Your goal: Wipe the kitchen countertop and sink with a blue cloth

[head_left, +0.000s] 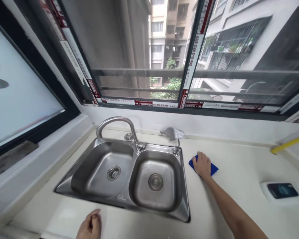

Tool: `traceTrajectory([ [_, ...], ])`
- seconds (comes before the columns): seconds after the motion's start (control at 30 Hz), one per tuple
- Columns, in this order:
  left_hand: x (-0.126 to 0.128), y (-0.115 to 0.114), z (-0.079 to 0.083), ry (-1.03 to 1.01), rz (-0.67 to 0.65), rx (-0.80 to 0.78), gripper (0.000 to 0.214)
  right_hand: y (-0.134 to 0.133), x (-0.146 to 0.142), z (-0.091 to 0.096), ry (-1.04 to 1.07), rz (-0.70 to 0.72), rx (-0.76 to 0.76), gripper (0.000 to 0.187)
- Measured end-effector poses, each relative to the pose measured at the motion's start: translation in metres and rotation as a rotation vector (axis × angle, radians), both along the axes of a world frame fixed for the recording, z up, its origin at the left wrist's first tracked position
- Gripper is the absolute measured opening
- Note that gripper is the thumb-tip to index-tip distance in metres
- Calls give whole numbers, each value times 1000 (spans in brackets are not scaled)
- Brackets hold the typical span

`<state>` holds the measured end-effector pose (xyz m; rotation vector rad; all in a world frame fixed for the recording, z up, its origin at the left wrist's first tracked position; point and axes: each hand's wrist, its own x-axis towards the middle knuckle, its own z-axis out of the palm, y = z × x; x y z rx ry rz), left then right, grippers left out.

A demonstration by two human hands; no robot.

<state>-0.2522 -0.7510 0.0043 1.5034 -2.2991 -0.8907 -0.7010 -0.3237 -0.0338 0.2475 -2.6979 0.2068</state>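
Bare left hand (89,226) is down front, near the shiny double-bowl stainless steel sink (119,198), fingers curled in narrow. Right hand (203,164) is holding a flat bright blue cloth (214,169) against the glossy off-white countertop (239,172) just right of the sink, arched metal faucet (134,132) behind the bowls, then a dark-framed window (193,56)
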Motion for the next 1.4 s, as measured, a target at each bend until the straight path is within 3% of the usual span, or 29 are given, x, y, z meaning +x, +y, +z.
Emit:
traceTrajectory([
  [0.37, -4, 11, 5, 108, -98, -39, 52, 78, 167, -43, 91, 331, 4, 60],
  [0.47, -4, 11, 4, 105, -100, -49, 53, 92, 196, -37, 79, 381, 34, 62],
  [0.6, -3, 11, 4, 109, -128, -60, 52, 102, 221, -17, 77, 334, 56, 69],
  [0.8, -6, 12, 4, 127, -187, -43, 54, 114, 243, -22, 97, 328, 66, 71],
  [0.93, -15, 34, 2, 213, -322, 46, 51, 115, 248, -25, 62, 293, 54, 70],
  [1.07, -17, 59, -2, 252, -451, -29, 48, 112, 248, -17, 50, 300, 64, 67],
  [1.27, -15, 64, 1, 141, -421, 10, 43, 114, 244, -12, 71, 317, 105, 67],
  [1.4, -19, 65, 5, 49, -451, -2, 42, 116, 223, -9, 41, 340, 136, 66],
])
